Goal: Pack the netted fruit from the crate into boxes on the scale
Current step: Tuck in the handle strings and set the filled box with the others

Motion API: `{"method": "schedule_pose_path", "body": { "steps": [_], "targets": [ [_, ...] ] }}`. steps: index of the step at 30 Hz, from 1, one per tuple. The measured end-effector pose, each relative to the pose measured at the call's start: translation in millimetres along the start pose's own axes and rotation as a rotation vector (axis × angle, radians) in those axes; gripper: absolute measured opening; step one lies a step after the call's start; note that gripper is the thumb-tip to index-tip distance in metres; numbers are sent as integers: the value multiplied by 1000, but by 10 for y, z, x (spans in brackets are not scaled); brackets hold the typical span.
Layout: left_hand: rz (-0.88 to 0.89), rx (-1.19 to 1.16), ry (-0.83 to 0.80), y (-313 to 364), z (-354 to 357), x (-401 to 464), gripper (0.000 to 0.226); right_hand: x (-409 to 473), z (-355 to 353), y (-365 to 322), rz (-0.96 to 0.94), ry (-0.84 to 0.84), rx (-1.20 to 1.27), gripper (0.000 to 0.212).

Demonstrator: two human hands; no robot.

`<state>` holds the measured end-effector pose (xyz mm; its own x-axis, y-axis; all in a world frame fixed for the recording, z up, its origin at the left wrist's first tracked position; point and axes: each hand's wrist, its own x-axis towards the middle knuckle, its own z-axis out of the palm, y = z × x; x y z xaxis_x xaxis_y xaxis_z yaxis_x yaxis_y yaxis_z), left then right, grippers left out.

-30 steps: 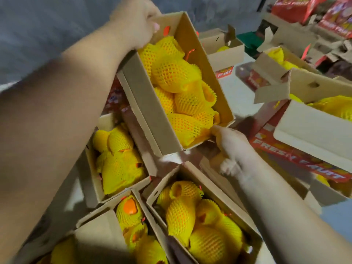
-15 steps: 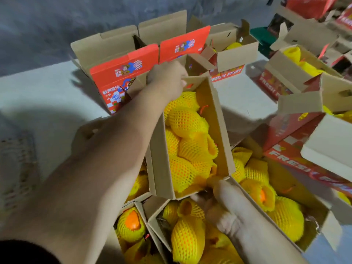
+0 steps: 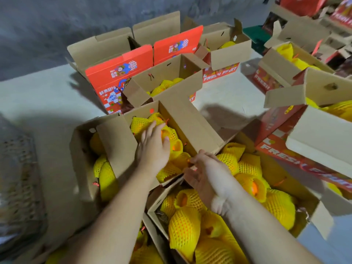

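Observation:
A brown cardboard box [image 3: 192,126] full of yellow-netted fruit [image 3: 139,124] sits in the middle, resting among other filled boxes. My left hand [image 3: 154,147] lies flat on the netted fruit inside it, fingers straight. My right hand [image 3: 205,174] hovers at the box's near right corner, palm turned left and fingers loosely spread, holding nothing. More netted fruit [image 3: 184,229] fills an open box [image 3: 152,206] below my right wrist. No scale shows.
Another fruit box [image 3: 82,161] stands at the left, and a large one [image 3: 322,210] at the right. Red printed boxes [image 3: 118,73] with raised flaps stand behind. Boxes marked FRESH FRUIT [image 3: 312,164] crowd the right. A woven crate [image 3: 17,183] sits at the far left.
The filled box went from held tilted in the air to set down among the other boxes. My left hand let go of its far flap and now lies on the fruit; my right hand released the near end.

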<state>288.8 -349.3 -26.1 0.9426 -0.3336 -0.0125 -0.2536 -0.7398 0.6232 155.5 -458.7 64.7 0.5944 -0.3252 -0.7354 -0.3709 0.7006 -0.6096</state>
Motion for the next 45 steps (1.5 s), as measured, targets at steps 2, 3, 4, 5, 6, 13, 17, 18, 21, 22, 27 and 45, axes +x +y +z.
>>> {"method": "schedule_pose_path", "body": {
  "steps": [2, 3, 4, 5, 6, 13, 17, 18, 21, 22, 27, 45],
  "targets": [
    [12, -60, 38, 77, 14, -331, 45, -27, 10, -4, -108, -15, -91, 38],
    [17, -102, 66, 111, 22, -468, 43, -41, 8, -5, -152, -38, -138, 38],
    [15, -156, 93, 138, 30, -585, 40, -58, 5, -11, -183, -64, -178, 35],
    [2, -223, 112, 162, 30, -695, 37, -80, -2, -18, -204, -87, -212, 31],
    [-24, -308, 120, 191, 27, -795, 34, -99, -13, -27, -218, -106, -238, 26],
    [-132, -810, 20, 584, -46, -1367, 31, -310, -248, -58, -334, -266, -296, 22],
    [-114, -777, 40, 914, -126, -1464, 30, -492, -517, -190, -357, -308, -236, 27],
    [-115, -771, 44, 1040, -134, -1489, 30, -561, -612, -236, -369, -331, -226, 27],
    [-95, -748, 73, 1475, -126, -1630, 32, -777, -954, -398, -445, -385, -266, 29],
    [-72, -742, 84, 1640, -112, -1713, 32, -856, -1097, -466, -486, -400, -303, 29],
    [14, -801, 191, 2532, 140, -2148, 38, -1254, -1874, -908, -806, -432, -640, 31],
    [-391, -665, 139, 4301, 1405, -1261, 126, -253, -3109, -3655, -713, 202, -1823, 37]
  ]
}}
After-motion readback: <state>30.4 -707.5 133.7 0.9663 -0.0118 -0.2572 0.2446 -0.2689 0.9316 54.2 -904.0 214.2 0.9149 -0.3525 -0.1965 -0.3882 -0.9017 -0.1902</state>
